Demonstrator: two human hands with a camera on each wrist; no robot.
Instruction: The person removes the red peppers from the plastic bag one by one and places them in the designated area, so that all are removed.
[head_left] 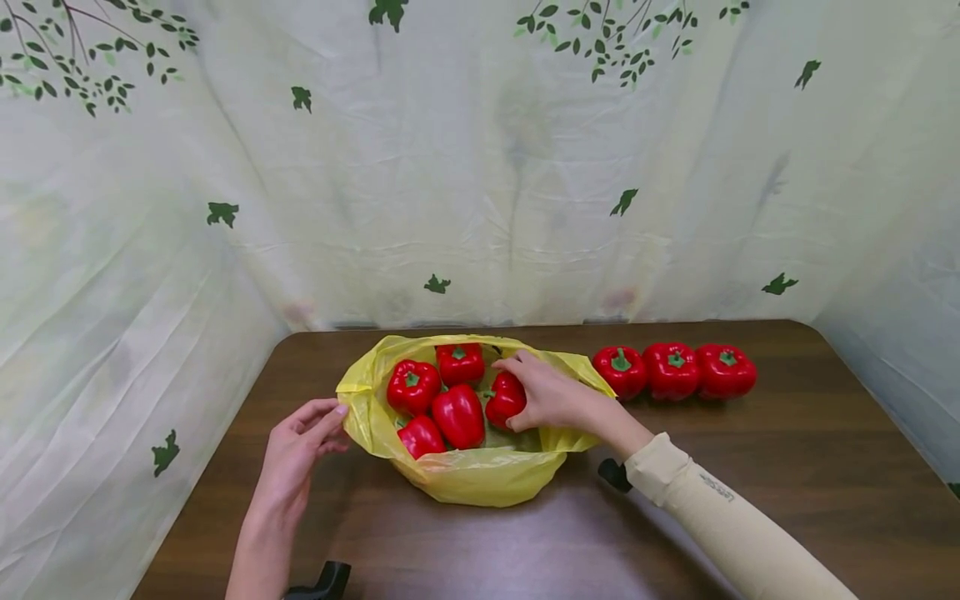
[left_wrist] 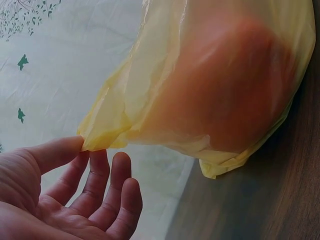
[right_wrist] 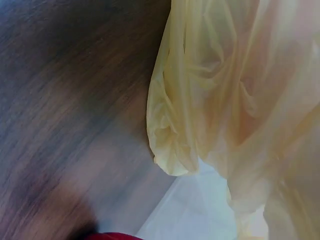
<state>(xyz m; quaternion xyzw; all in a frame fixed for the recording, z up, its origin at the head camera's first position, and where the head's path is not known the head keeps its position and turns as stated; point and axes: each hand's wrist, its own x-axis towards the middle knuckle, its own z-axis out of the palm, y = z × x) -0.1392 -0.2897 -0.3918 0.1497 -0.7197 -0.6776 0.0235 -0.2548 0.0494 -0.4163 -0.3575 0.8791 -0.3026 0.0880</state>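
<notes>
- Left hand (head_left: 298, 443): thumb and fingertips pinch the bag (head_left: 480, 483) by its rim at 9 o'clock; outer fingers spread.
- Right hand (head_left: 549, 390): fingers and thumb pinch a pepper (head_left: 506, 403) inside the bag, at 3 o'clock.
- Four more peppers (head_left: 458, 417) lie in the bag.
- Three loose peppers (head_left: 672, 372) sit in a row on the table (head_left: 795, 483), toward 3 o'clock.

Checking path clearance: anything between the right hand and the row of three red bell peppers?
Yes: the right rim of the yellow plastic bag. The right hand is within the bag's mouth, holding another bell pepper; the row of three sits outside, just past that rim. Nothing else visible is between.
</notes>
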